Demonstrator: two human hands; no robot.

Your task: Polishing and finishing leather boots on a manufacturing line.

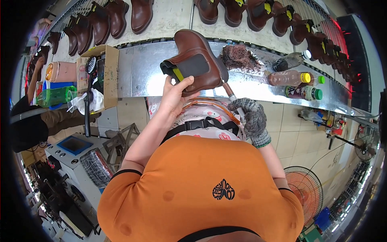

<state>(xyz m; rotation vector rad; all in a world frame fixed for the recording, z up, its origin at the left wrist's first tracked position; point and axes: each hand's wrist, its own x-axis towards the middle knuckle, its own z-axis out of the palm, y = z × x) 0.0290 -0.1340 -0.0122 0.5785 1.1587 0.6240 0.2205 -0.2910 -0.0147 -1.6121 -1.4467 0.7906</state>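
A smooth brown boot [197,60] is over the shiny metal bench [139,72], its top pinched in the left hand [176,94]; the right hand [250,117], in a fuzzy grey glove [254,111], curls around a tool [229,91] by the heel [222,71]. On the left, a cardboard box [111,76] holds a black brush [91,64] and something white and crumpled [96,101]. On the right, bottles [284,78] hold dark and pinkish-brown stuff, near a crumbly brown lump [238,56] on crinkly foil [253,71].
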